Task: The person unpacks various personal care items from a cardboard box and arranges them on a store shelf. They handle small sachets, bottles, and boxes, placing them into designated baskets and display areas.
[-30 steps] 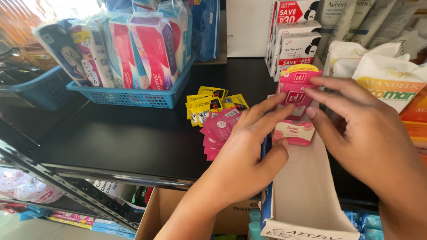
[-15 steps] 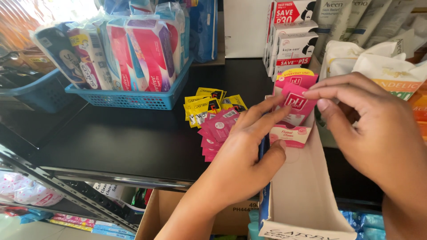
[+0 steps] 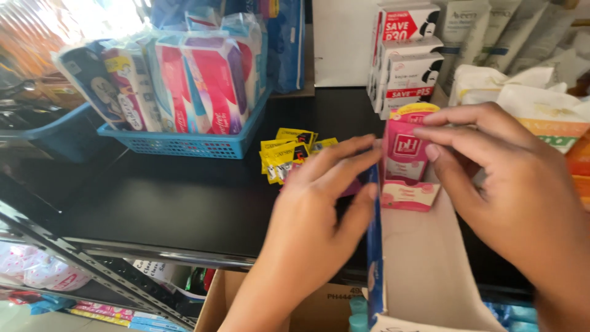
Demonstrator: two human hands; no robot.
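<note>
The right hand is pinching the top of a pink sachet between thumb and forefinger, holding it upright at the far end of a long, narrow cardboard tray. The left hand is resting against the tray's blue side wall, its fingers stretched out flat and close together, holding nothing that I can see. Only a few pink sachets are standing in the tray, all at the far end; most of its length is lying bare, so the filling seems to be at an early stage. More pink sachets are partly hidden behind the left hand, beside a small heap of yellow sachets.

All this is sitting on a black shelf. A blue basket of soft packets is standing at the back left, white boxes are stacked at the back, and an open carton is waiting below the shelf edge.
</note>
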